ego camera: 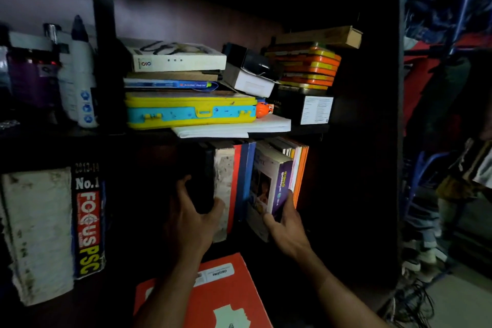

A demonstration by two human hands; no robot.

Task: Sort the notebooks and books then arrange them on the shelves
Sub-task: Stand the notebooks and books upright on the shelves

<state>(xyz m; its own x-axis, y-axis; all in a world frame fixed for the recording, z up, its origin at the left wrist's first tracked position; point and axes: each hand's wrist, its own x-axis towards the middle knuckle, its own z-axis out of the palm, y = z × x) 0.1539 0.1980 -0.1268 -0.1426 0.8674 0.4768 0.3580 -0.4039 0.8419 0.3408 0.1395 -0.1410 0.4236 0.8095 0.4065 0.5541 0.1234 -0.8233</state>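
On the lower shelf a row of upright books stands in the middle. My left hand grips a dark book at the row's left end, thumb beside a worn white spine. My right hand holds the lower corner of a white book with a purple spine, tilted out from the row beside orange notebooks. An orange notebook lies flat below my forearms. At the left stand a thick worn book and a black "FOCUS PSC" book.
The upper shelf board carries a yellow and blue case, stacked books, white papers, boxes and orange tins. Bottles stand at the left. Clothes and cables lie to the right of the dark shelf side.
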